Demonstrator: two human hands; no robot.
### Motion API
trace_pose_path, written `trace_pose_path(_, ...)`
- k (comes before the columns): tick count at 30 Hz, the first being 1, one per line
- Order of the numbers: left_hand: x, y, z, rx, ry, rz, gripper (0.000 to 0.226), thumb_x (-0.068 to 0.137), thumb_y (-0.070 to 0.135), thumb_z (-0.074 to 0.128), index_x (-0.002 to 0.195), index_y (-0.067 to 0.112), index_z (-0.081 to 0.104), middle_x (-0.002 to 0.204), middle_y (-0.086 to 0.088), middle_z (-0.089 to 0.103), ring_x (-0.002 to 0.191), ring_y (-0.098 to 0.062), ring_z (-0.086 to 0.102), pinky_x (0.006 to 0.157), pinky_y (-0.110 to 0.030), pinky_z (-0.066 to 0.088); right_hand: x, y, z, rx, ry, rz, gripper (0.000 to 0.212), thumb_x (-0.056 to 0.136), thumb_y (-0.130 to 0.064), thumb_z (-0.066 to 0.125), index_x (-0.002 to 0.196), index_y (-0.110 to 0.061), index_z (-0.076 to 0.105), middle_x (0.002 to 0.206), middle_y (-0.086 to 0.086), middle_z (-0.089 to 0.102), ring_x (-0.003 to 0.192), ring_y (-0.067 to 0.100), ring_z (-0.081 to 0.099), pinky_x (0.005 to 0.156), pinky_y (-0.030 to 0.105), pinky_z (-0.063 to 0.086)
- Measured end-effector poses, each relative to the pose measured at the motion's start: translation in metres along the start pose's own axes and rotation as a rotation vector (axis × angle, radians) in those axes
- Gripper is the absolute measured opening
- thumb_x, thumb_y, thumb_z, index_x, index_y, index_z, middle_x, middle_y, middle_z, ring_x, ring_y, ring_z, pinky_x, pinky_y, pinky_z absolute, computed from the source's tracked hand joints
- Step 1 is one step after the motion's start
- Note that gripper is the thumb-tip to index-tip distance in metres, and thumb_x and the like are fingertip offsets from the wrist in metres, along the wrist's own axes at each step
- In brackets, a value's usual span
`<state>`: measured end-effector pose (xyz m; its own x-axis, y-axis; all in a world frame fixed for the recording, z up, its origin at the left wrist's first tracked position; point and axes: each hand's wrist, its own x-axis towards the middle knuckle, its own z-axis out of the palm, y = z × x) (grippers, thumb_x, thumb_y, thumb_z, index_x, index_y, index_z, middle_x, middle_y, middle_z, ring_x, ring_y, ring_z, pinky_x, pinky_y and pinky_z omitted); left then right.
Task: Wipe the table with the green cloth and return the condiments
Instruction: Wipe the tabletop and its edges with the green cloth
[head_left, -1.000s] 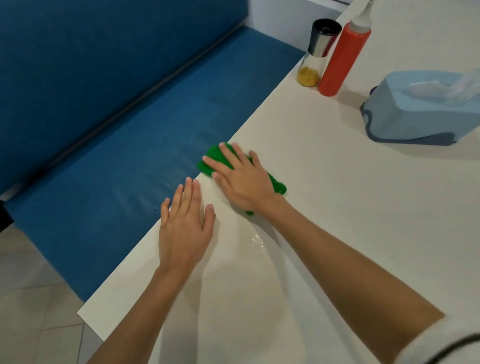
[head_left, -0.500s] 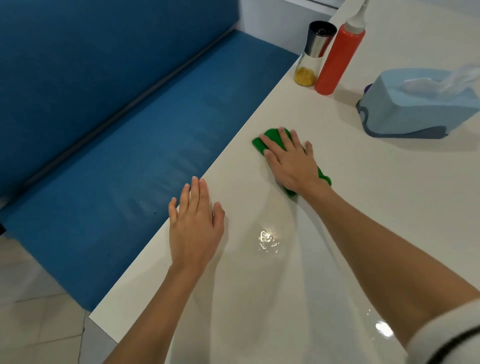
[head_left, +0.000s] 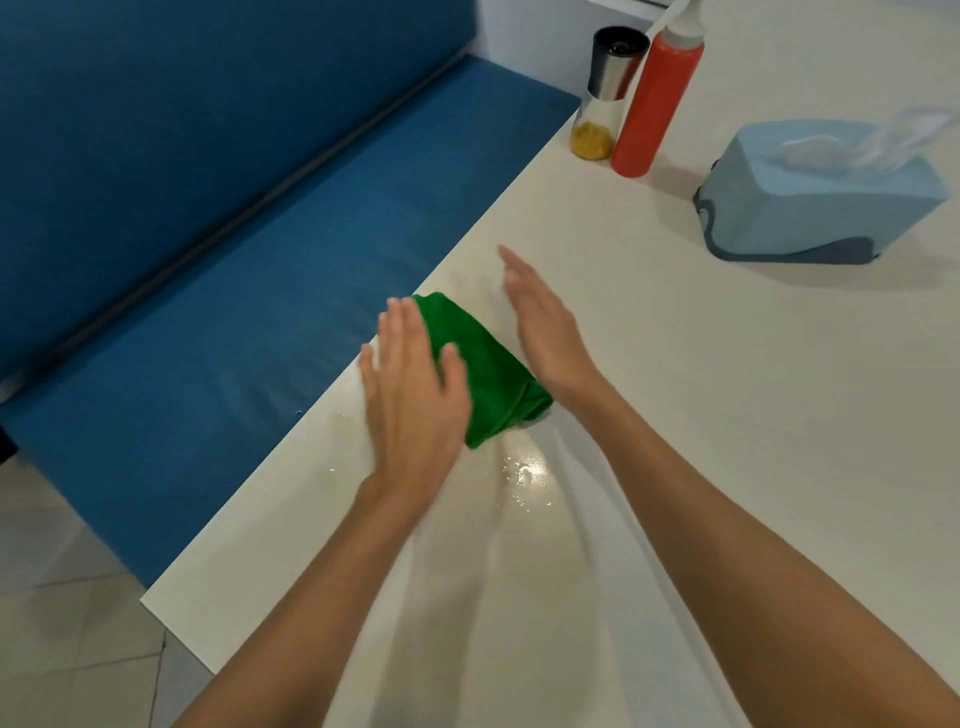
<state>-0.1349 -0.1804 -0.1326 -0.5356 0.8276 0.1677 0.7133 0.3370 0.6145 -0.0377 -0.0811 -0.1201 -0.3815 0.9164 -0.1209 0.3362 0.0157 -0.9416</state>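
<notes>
The green cloth (head_left: 488, 369) lies folded on the white table (head_left: 675, 415) near its left edge. My left hand (head_left: 415, 395) is flat with straight fingers, its thumb over the cloth's left side. My right hand (head_left: 545, 332) stands on edge just right of the cloth, fingers straight, holding nothing. Two condiments stand at the far left of the table: a steel-topped shaker (head_left: 605, 98) with yellow powder and, beside it, a red squeeze bottle (head_left: 657, 101).
A light blue tissue box (head_left: 821, 197) sits at the right rear of the table. A wet shiny patch (head_left: 524, 475) lies just behind the cloth towards me. A blue bench seat (head_left: 234, 291) runs along the table's left edge, with tiled floor (head_left: 62, 623) below.
My right hand has lifted off the cloth and turned on edge to its right. My left hand has moved from the table edge onto the cloth's left side. The cloth lies uncovered.
</notes>
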Motion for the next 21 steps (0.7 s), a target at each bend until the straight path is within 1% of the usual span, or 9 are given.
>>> trace_pose_path(2,0.015,0.029,0.027,0.077,-0.096,-0.135,0.069,0.099,0.040,0.027,0.152,0.001,0.005,0.160,-0.016,0.005,0.148,-0.025,0.004,0.118,-0.038,0.000,-0.002,0.015,-0.019,-0.171,0.081,0.044,0.045,0.104,-0.036,0.025,0.147,-0.026,0.032,0.154,-0.007,0.030,0.143,0.010,0.019,0.115,0.024,0.012)
trace_pose_path(4,0.032,0.047,0.053,0.151,-0.160,-0.329,0.075,0.100,0.045,0.026,0.150,-0.002,-0.004,0.160,-0.019,-0.005,0.148,-0.029,-0.004,0.118,-0.042,-0.003,-0.007,0.035,-0.028,-0.431,0.058,0.042,0.049,0.104,-0.033,0.020,0.150,-0.018,0.024,0.158,0.003,0.019,0.146,0.017,0.008,0.118,0.033,0.004)
trace_pose_path(7,0.046,0.053,0.075,0.297,-0.137,-0.433,0.074,0.100,0.043,0.024,0.149,-0.006,-0.003,0.158,-0.023,-0.006,0.147,-0.034,-0.004,0.118,-0.046,-0.002,-0.012,0.057,-0.026,-0.792,0.060,-0.046,0.052,0.104,-0.033,0.015,0.152,-0.014,0.016,0.160,0.005,0.009,0.147,0.018,0.002,0.118,0.037,-0.001)
trace_pose_path(9,0.043,0.045,0.076,0.345,-0.148,-0.354,0.068,0.101,0.037,0.023,0.150,-0.006,0.003,0.159,-0.023,-0.001,0.148,-0.034,0.001,0.118,-0.046,0.002,-0.012,0.061,-0.023,-0.883,0.094,-0.067,0.052,0.103,-0.034,0.014,0.152,-0.016,0.013,0.160,0.004,0.007,0.147,0.017,0.002,0.118,0.039,0.000)
trace_pose_path(13,0.025,-0.005,0.041,0.356,-0.223,0.119,0.063,0.092,0.033,0.021,0.145,0.002,0.035,0.155,-0.016,0.029,0.142,-0.029,0.031,0.114,-0.043,0.024,-0.011,0.063,-0.023,-0.947,0.081,-0.069,0.053,0.103,-0.036,0.014,0.153,-0.019,0.008,0.161,0.003,0.004,0.147,0.018,0.000,0.118,0.041,0.000)
trace_pose_path(15,0.015,-0.037,0.011,0.371,-0.323,0.267,0.062,0.093,0.037,0.021,0.149,0.014,0.034,0.158,-0.004,0.023,0.145,-0.020,0.023,0.117,-0.034,0.013,-0.012,0.064,-0.024,-0.953,0.059,-0.064,0.053,0.103,-0.037,0.013,0.153,-0.022,0.004,0.161,0.002,0.000,0.147,0.018,-0.003,0.118,0.041,-0.002)
trace_pose_path(16,0.007,-0.052,-0.004,0.384,-0.353,0.306,0.059,0.094,0.038,0.021,0.150,0.021,0.031,0.160,0.000,0.018,0.147,-0.016,0.017,0.118,-0.031,0.007,-0.012,0.063,-0.024,-0.951,0.051,-0.061,0.053,0.102,-0.037,0.013,0.153,-0.024,0.003,0.161,0.001,-0.002,0.147,0.018,-0.005,0.118,0.041,-0.003)
trace_pose_path(18,-0.010,-0.076,-0.032,0.422,-0.343,0.324,0.054,0.097,0.041,0.023,0.150,0.033,0.027,0.161,0.002,0.011,0.148,-0.014,0.009,0.118,-0.034,0.007,-0.011,0.063,-0.022,-0.954,0.049,-0.053,0.052,0.102,-0.038,0.011,0.152,-0.029,0.000,0.160,0.001,-0.005,0.147,0.018,-0.007,0.117,0.040,-0.005)
trace_pose_path(21,-0.018,-0.090,-0.041,0.491,-0.290,0.204,0.053,0.097,0.044,0.023,0.149,0.038,0.028,0.161,-0.006,0.010,0.148,-0.024,0.012,0.117,-0.042,0.011,-0.010,0.064,-0.022,-0.974,0.065,-0.058,0.051,0.101,-0.040,0.009,0.151,-0.035,0.000,0.161,0.000,-0.004,0.147,0.019,-0.006,0.117,0.041,-0.005)
